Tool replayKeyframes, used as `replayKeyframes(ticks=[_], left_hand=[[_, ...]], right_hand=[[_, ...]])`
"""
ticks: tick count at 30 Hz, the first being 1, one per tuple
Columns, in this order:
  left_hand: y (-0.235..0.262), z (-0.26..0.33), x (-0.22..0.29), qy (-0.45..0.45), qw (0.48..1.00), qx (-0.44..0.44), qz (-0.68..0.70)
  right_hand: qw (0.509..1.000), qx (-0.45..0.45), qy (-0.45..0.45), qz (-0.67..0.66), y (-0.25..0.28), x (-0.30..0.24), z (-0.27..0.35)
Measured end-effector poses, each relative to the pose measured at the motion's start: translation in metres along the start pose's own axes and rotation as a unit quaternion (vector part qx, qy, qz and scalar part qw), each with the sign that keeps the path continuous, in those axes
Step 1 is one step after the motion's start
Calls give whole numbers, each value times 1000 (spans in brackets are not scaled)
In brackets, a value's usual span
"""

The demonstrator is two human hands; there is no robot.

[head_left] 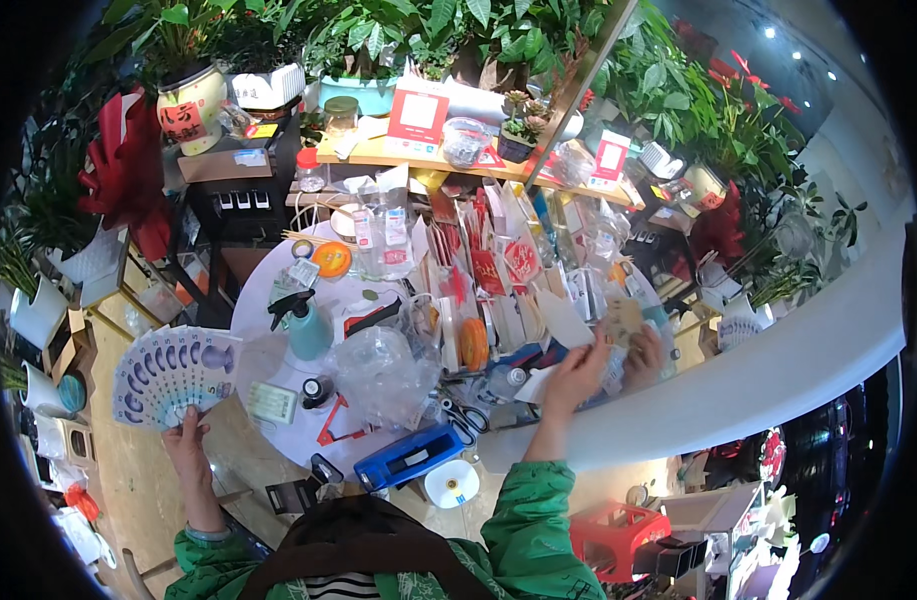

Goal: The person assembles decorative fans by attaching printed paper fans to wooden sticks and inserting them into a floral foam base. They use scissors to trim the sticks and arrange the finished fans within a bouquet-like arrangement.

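A spread fan of banknotes (168, 378) is pinched at its lower edge by my left hand (186, 437), out past the left side of the round table. My right hand (575, 380) is closed on the lower part of a pale card (562, 318) at the table's right side, close to a mirror. The mirror shows a reflected hand (643, 358) and the card's tan other face (623, 318). Between my hands lie a crumpled clear plastic bag (383, 375) and a teal spray bottle (305, 328) with a black nozzle.
Packed cards and red envelopes (488, 265) fill the far right of the white round table (253, 315). Scissors (465, 420), a blue tray-like case (408, 456) and an orange tape roll (331, 260) lie on it. Potted plants (358, 60) line the back; a red stool (618, 535) stands right.
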State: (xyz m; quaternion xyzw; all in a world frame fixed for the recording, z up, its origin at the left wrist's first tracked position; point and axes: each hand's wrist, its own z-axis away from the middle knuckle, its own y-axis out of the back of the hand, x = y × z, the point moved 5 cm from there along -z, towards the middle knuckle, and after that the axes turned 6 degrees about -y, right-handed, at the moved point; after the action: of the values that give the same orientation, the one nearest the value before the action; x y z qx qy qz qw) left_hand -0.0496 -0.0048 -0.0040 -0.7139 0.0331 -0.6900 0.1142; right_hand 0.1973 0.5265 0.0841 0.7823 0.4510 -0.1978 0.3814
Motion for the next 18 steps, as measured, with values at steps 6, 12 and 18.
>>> replayKeyframes(ticks=[6,12,18], left_hand=[[3,4,2,-1,1000,12,5],[0,1,0,3,1000,8,5],[6,0,-1,11,1000,17,-11]], right_hand=[[996,39,-64,-48,47,-10,17],[984,-170,-45,-6,-38,4,47],[985,-156,-70,6,-56,16,39]])
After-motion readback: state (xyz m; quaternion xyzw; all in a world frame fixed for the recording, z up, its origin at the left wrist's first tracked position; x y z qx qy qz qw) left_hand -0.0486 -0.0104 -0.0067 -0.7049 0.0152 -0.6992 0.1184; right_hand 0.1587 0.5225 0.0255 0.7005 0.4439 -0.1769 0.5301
